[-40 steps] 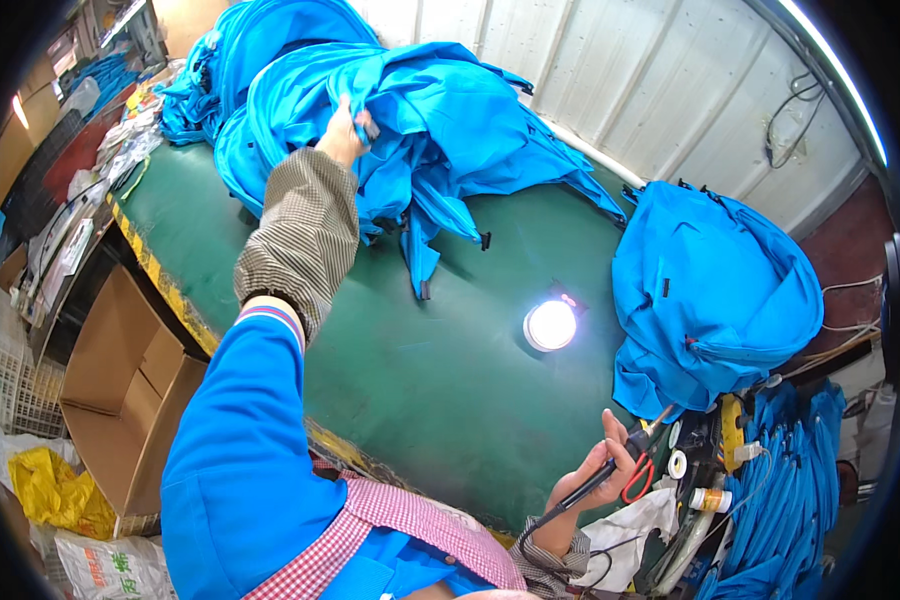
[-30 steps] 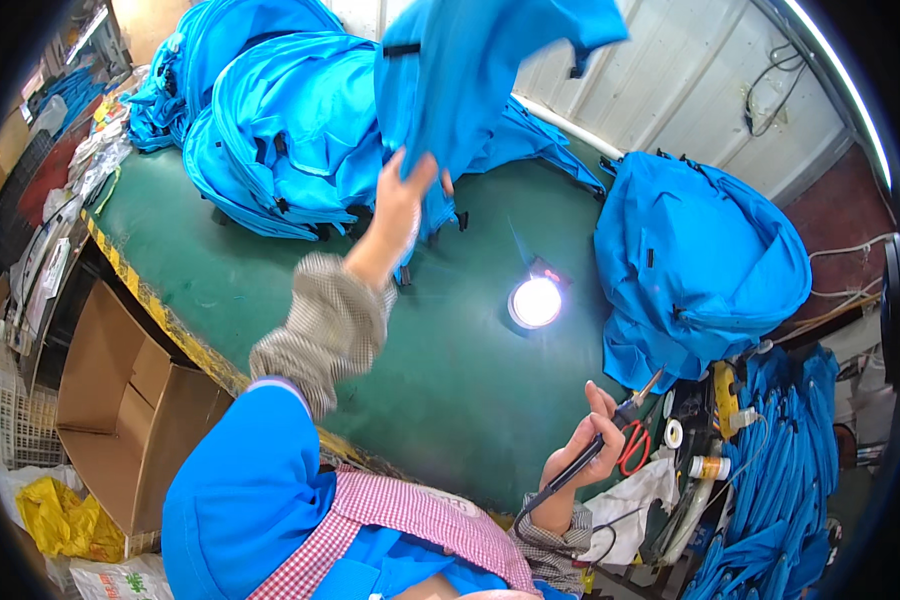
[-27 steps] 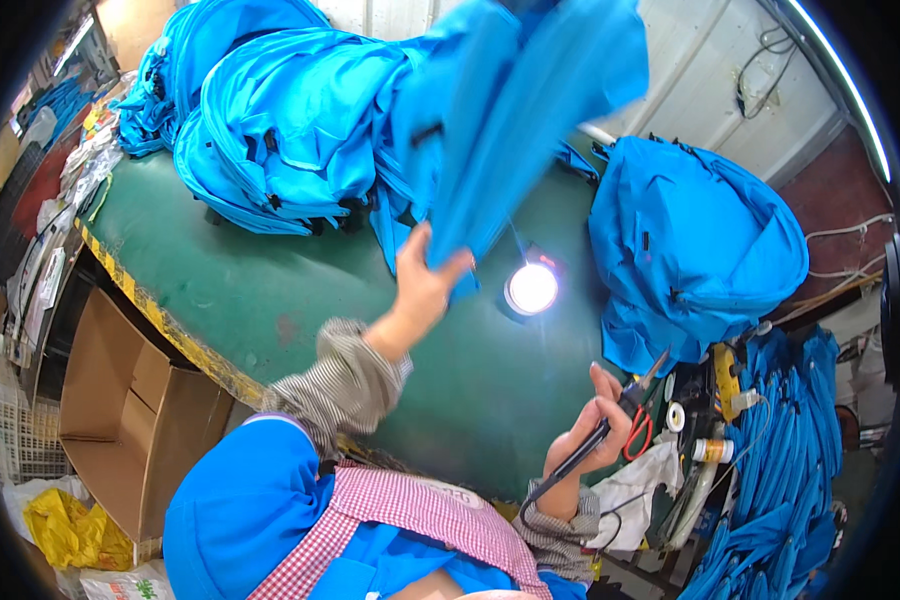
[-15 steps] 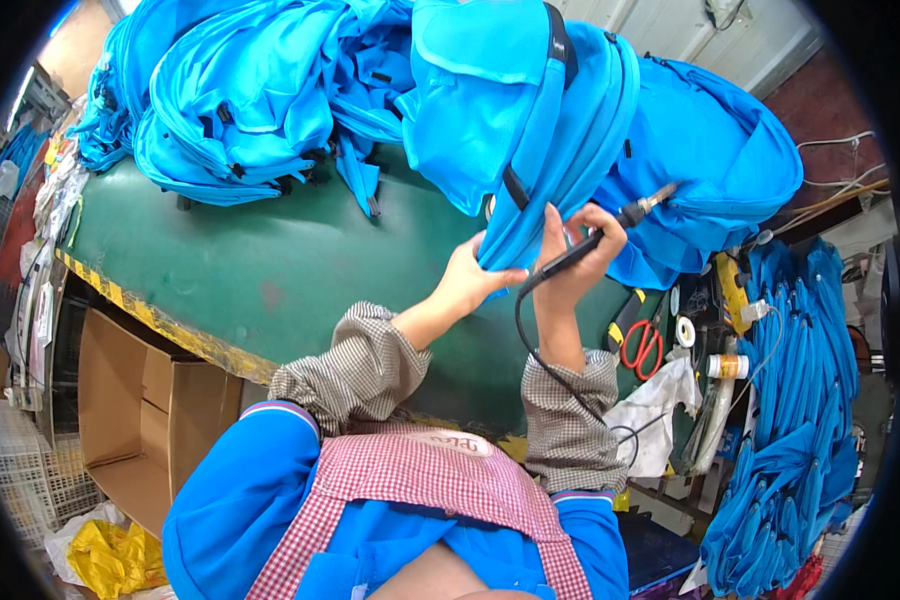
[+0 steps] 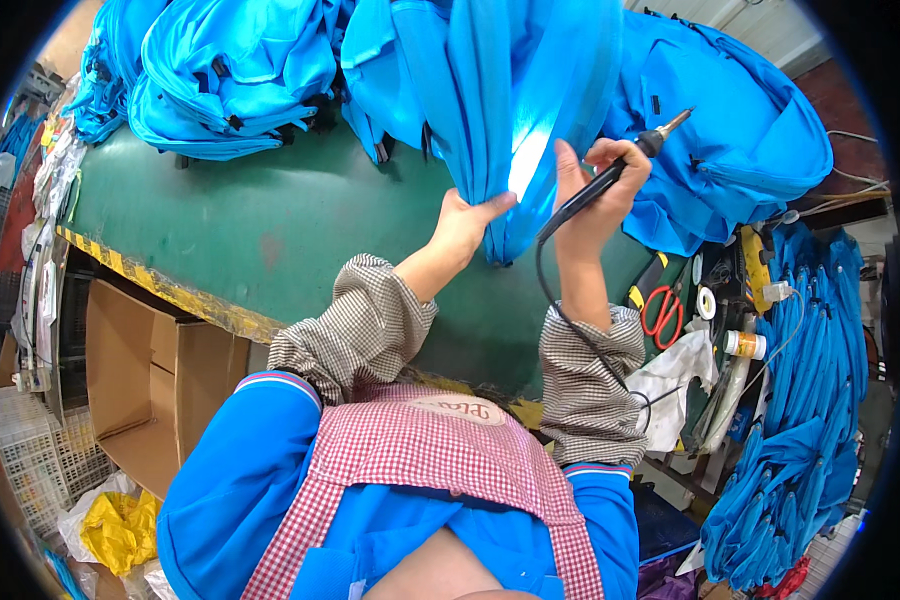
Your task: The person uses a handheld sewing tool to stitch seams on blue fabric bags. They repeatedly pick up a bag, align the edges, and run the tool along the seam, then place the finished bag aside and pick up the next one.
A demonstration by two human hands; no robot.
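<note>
My left hand pinches the lower end of a bright blue cloth bag, whose folds gather between thumb and fingers. The rest of the bag rises toward the top edge, and a bright light patch shows on its cloth. In my right hand is a soldering iron with a black handle, held like a pen. Its bare metal tip points up and right, apart from the held bag and in front of another blue bag. A black cord trails from the handle down past my right sleeve.
Blue bags pile up at the back left of the green table. On the right lie red-handled scissors, a tape roll, a small white bottle and a white cloth. Blue pieces hang beyond. A cardboard box stands lower left.
The held bag has turned and spread, and the bright patch now shows on it. Both hands have moved farther up the picture; the right one, with the soldering iron, also moved rightward.
</note>
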